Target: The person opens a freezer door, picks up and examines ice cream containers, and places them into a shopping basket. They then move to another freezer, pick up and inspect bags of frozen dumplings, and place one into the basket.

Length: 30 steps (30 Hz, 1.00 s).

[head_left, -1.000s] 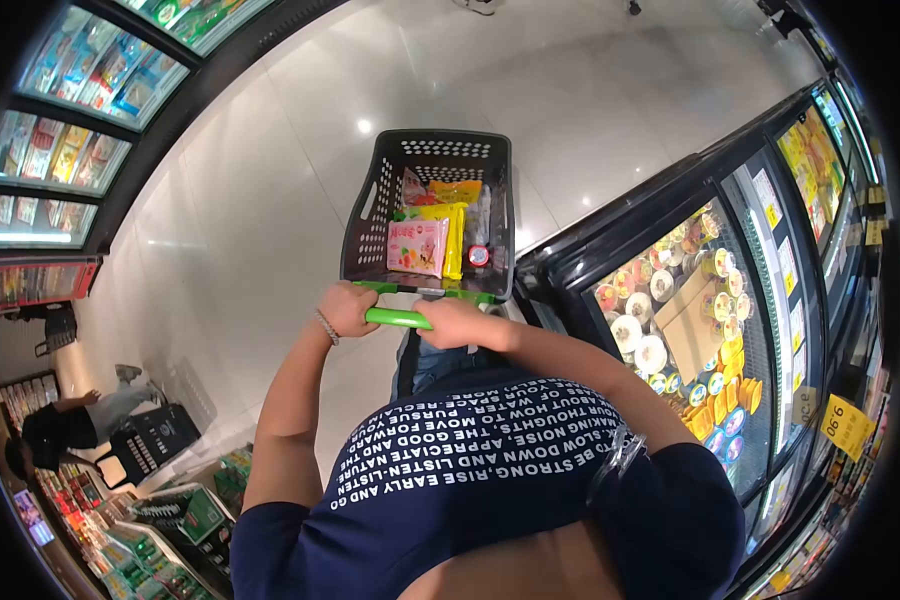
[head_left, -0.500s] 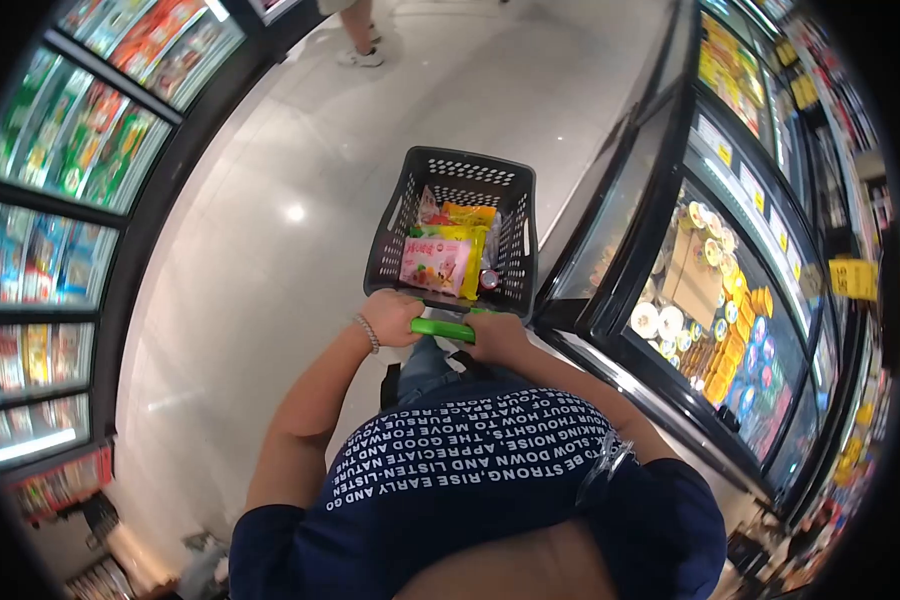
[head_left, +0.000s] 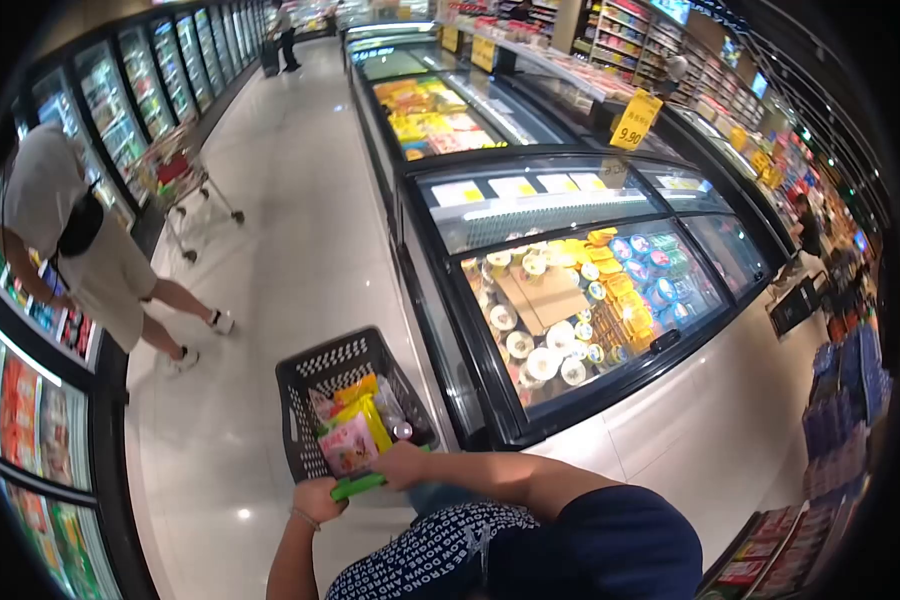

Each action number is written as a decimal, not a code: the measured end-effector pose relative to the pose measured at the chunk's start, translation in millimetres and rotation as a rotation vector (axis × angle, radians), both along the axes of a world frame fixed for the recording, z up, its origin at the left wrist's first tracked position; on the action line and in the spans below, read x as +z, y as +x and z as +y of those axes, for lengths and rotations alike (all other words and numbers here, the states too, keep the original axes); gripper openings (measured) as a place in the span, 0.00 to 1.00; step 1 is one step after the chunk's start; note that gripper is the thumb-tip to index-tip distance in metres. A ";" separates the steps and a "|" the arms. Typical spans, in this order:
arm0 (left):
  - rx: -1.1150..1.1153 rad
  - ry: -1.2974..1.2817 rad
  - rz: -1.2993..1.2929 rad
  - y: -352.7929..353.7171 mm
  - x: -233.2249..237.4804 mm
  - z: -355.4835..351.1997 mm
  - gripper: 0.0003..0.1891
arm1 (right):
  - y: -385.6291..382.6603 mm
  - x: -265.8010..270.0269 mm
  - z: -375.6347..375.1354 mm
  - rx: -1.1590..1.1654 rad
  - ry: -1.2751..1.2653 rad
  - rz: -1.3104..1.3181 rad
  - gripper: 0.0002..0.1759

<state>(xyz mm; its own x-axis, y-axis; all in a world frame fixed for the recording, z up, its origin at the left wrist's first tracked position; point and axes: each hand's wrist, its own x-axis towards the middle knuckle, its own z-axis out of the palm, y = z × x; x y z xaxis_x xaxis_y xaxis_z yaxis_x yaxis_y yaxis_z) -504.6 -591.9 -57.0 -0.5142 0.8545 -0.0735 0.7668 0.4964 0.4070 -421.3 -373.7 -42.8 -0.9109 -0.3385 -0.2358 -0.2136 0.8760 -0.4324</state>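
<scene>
My left hand (head_left: 318, 496), with a beaded bracelet at the wrist, is closed around one end of the green handle (head_left: 358, 487). Further along the same handle, my right hand (head_left: 402, 466) is wrapped near its other end. The handle belongs to a black perforated shopping basket (head_left: 292, 415) just ahead of my hands. Inside lie a pink packet (head_left: 347, 446), a yellow packet (head_left: 376, 426) and what looks like a clear bottle (head_left: 402, 430), seen cap-end toward me. Other packages are partly hidden beneath them.
A glass-topped chest freezer (head_left: 530, 437) stands close to the basket's right. A person (head_left: 55, 200) faces the upright freezers on the left, near a metal shopping cart (head_left: 175, 180). The pale floor aisle (head_left: 290, 200) runs between. A yellow price sign (head_left: 634, 120) hangs above the freezer.
My view has tilted up and swung right, so the basket and hands sit lower and further left. The person at the left and the cart are now in full view. Both hands still grip the handle.
</scene>
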 end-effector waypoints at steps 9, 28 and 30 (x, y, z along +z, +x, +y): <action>-0.005 -0.049 0.013 -99.9 -3.7 35.0 0.12 | -90.0 20.3 34.3 -0.043 -0.040 -0.158 0.17; -0.233 -0.163 -0.059 -324.8 9.8 152.3 0.14 | -270.7 7.0 125.9 -0.319 -0.194 0.094 0.15; -0.247 -0.128 -0.067 -354.2 8.4 169.1 0.15 | -295.8 0.4 144.3 -0.306 -0.114 0.079 0.15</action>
<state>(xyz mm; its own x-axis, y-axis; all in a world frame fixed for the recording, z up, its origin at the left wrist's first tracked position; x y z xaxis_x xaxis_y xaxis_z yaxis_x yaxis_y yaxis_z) -858.9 -422.8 -48.7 -0.2823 0.9347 -0.2158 0.8442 0.3489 0.4069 -717.1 -229.3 -42.4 -0.9884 -0.0670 -0.1366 0.0147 0.8517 -0.5239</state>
